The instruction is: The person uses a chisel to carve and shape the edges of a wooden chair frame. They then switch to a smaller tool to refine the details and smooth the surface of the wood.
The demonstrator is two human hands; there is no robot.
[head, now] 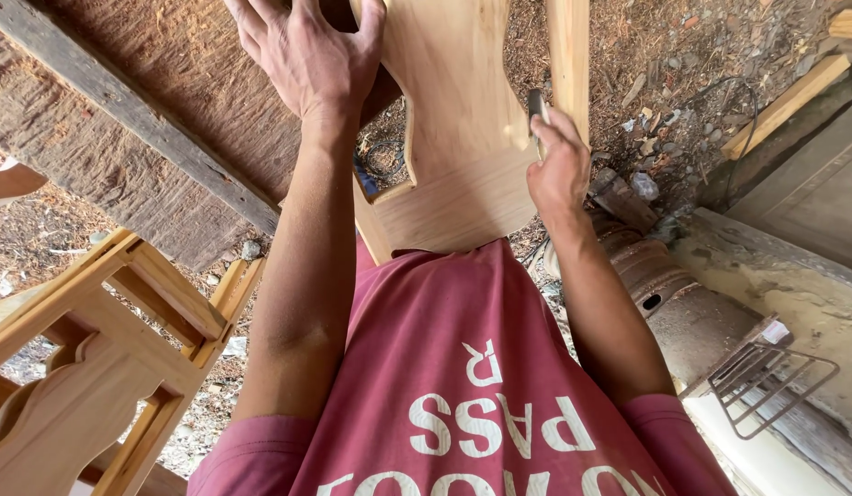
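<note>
Red shirt fabric (462,367) fills the bottom of the view, nearest the lens, and both bare forearms reach forward from it. At the right hand (559,165) the grip is closed narrow round a small dark block (538,106), perhaps a sanding pad, pressed against the edge of the pale wooden panel (462,138). The left hand (311,50) lies spread wide and flat, fingers splayed, against the panel's upper left side where it meets the rough old plank (150,119); it grips nothing, only steadies.

That panel sits straight ahead of the chest, its curved cutout edge between the two hands, with a pale upright rail (569,55) just beside it on the right. It looks stiff and fairly light, freshly planed and smooth, so probably a little slippery with dust; the straight lower edges seem the surest place to hold.

Outward lie an unfinished wooden chair frame (95,358) at left, a rusty metal cylinder (665,294) at right, and wood chips on the ground (665,55).
</note>
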